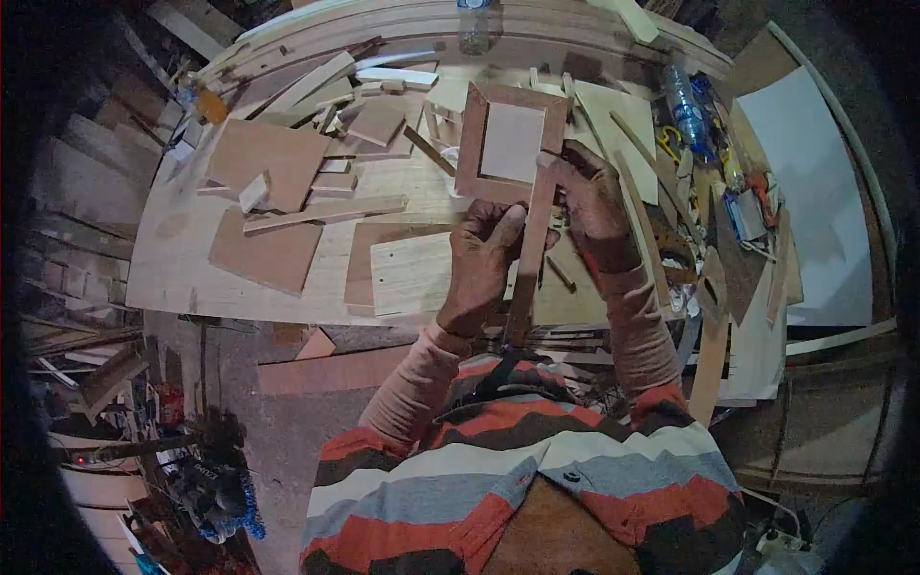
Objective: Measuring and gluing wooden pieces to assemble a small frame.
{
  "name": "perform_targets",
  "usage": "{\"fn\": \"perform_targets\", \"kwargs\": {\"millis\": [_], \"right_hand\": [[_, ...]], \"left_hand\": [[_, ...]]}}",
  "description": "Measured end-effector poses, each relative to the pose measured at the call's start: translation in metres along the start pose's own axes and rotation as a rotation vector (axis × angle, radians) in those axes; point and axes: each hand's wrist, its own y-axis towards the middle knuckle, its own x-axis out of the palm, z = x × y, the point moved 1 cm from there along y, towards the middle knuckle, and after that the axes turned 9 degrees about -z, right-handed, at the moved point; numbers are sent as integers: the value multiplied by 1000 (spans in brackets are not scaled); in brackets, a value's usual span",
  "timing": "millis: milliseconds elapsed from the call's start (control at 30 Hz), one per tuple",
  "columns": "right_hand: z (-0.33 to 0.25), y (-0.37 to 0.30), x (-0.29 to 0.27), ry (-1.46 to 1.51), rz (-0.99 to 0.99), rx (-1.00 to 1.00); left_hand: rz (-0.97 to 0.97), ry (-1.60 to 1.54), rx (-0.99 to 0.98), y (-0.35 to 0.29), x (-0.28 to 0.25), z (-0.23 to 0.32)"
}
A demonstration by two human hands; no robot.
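Over the workbench I hold up a small rectangular wooden frame (471, 144) with a pale centre. A long, narrow wooden strip (527, 278) runs from the frame's lower right side down toward my body. My left hand (482, 259) is closed at the frame's bottom rail, its thumb against the strip; fingers behind are hidden. With thumb and fingers pinched, my right hand (596, 199) grips the strip's upper end against the frame's right side. Whether strip and frame are joined cannot be made out.
Brown board pieces (268, 158) and wood offcuts lie across the left of the workbench (172, 230). A pale square panel (412, 275) sits near its front edge. At the right are a plastic bottle (682, 101), tools and a handsaw (711, 283). Another bottle (473, 29) stands at the back.
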Motion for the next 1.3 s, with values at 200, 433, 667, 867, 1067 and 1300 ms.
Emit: {"fn": "perform_targets", "kwargs": {"millis": [200,433,667,867,1067,1300], "right_hand": [[-10,0,1,-53,-11,13],[-10,3,-1,6,9,15],[-3,5,-7,-85,-17,-12],[-6,4,-2,-57,-23,-23],[-11,-1,3,-57,-24,35],[-13,-3,5,-88,-18,29]], "left_hand": [[61,98,59,5,-8,-15],[176,202,84,8,-11,-26],[147,167,94,6,2,-12],[151,185,109,7,-3,-15],[111,98,139,7,-4,-17],[80,63,120,5,-7,-17]]}}
